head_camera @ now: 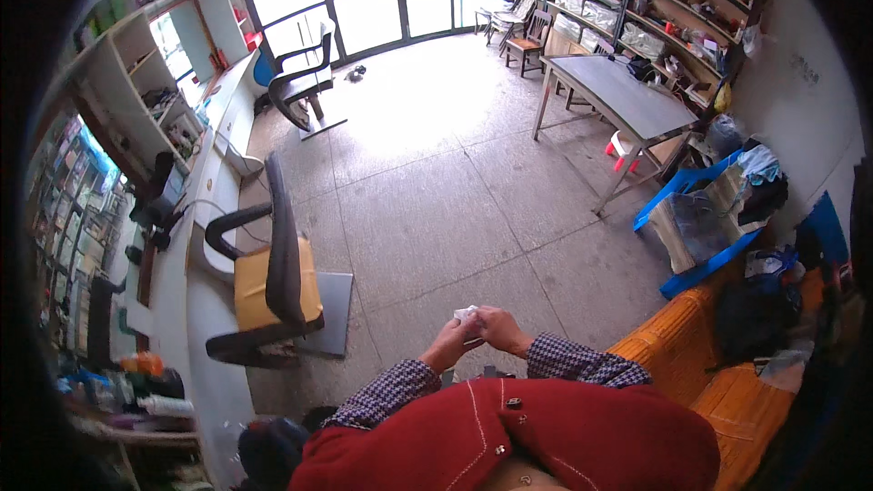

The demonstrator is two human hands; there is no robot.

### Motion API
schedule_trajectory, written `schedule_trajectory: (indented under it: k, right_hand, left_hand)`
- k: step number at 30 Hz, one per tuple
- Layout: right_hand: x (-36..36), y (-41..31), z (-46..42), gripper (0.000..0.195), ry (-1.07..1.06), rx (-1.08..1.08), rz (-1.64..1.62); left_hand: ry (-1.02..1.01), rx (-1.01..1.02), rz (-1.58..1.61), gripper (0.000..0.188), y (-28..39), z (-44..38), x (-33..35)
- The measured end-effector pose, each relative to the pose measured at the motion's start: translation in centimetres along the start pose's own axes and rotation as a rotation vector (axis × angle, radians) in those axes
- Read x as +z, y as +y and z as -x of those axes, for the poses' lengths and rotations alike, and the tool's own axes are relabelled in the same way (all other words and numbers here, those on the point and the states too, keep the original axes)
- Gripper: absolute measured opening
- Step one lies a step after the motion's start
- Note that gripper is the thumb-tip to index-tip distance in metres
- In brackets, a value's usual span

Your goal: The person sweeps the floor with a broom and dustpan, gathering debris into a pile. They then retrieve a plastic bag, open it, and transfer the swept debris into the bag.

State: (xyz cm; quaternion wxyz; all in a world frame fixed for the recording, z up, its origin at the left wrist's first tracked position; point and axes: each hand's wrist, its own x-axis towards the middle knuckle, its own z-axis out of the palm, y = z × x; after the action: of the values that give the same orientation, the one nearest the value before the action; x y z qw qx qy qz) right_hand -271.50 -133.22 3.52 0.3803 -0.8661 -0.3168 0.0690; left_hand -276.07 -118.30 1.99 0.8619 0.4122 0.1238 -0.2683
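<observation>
In front of my body, my left hand (450,343) and my right hand (502,330) meet around a small white item (465,314), perhaps a folded tissue or packet. Its far end sticks out past my fingers, while the rest is hidden by them. Both thumbs and fingertips close on it from either side. Houndstooth sleeves (392,389) cover my forearms below a red vest (409,443). Bare tiled floor (436,245) lies beyond my hands.
To the left, a barber-style chair (276,279) with a tan seat stands by a white counter (204,327). A second chair (307,75) is farther back. At right are a metal-topped table (614,92), a blue plastic chair (709,273) piled with cloth, and an orange-brown bench (668,327).
</observation>
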Motion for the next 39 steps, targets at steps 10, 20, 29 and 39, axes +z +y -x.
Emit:
schedule_trajectory:
  k: [10, 20, 29, 39]
  right_hand:
    - [-10.3, 19.5, -15.7, 0.037, 0.063, 0.588, -0.622]
    - [-22.4, 35.8, -40.7, 0.032, 0.060, 0.770, -0.607]
    - [-22.1, 55.1, -63.9, 0.032, -0.113, 0.723, -0.465]
    - [-31.3, 71.1, -71.7, 0.023, 0.005, 1.408, -0.364]
  left_hand:
    - [0.459, 0.189, 0.083, 0.028, 16.9, -26.3, -11.9]
    - [1.347, 0.331, -0.131, 0.018, 28.0, -37.5, -37.5]
    - [1.477, -0.653, -1.033, 0.053, 41.5, -50.8, -47.3]
    - [0.987, 0.361, -0.029, 0.028, 73.7, -91.0, -39.1]
